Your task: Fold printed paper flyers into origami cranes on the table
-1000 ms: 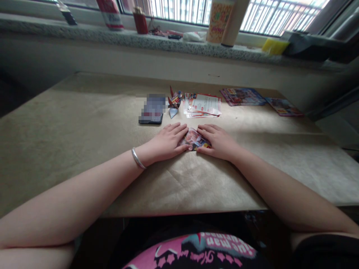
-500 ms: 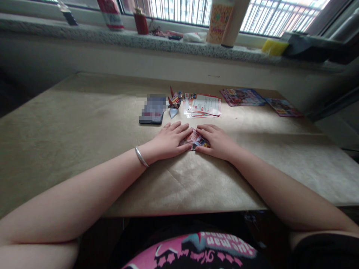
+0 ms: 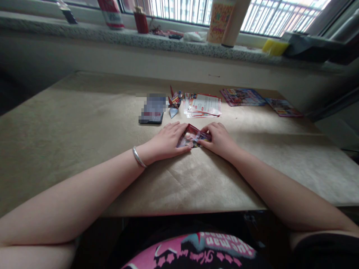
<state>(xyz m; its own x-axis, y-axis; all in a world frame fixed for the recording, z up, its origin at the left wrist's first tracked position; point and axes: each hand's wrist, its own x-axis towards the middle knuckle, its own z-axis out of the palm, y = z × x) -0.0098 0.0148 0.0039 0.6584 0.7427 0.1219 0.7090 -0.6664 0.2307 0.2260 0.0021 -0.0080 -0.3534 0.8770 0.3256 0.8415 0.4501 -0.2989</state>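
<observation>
1. My left hand (image 3: 167,141) lies flat on the left part of a folded printed paper (image 3: 193,136), palm down, fingers spread and pressing it onto the brown paper-covered table (image 3: 84,123); a silver bracelet (image 3: 137,157) sits at that wrist.
2. My right hand (image 3: 220,140) meets the paper from the right, fingertips curled and pinching its right edge, which is raised a little off the surface.
3. The folded paper sits between my two hands, near the middle of the table and slightly toward me.
4. Just beyond my left hand lies a dark phone (image 3: 152,109), its screen blurred.
5. Beside the phone, to its right, stands a small folded paper figure (image 3: 174,102) in red and blue.
6. Next to that lies a loose stack of leaflets (image 3: 203,105); two more printed booklets (image 3: 242,96) rest farther right, well apart from my hands.
7. Along the stone windowsill (image 3: 168,41) behind stand a red cup (image 3: 140,21) and a tall patterned carton (image 3: 218,20), in front of barred windows.
</observation>
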